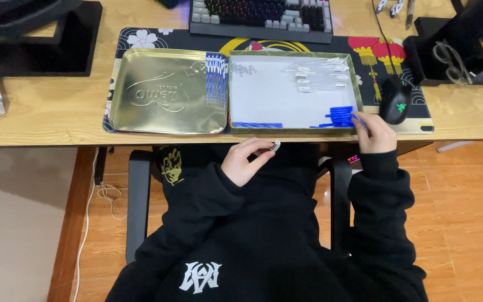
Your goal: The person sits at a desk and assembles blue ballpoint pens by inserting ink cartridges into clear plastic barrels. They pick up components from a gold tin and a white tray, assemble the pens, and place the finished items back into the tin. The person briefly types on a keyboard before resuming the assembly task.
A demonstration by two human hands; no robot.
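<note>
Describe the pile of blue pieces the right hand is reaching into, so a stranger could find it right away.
On the wooden desk two shallow tins lie side by side on a patterned mat; take the right, white-lined tin. In its near right corner, by the right hand, sits the blue pile. Unlike the clear pieces at the far side, it is solid blue and heaped.

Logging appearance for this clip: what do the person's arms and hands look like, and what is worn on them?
Both arms are covered by long black sleeves of a hooded top, ending in ribbed cuffs at the wrists. The left hand and right hand are bare: no gloves, and no rings or watch that can be made out. The top carries a white emblem on the hood and a gold one near the left shoulder.
</note>
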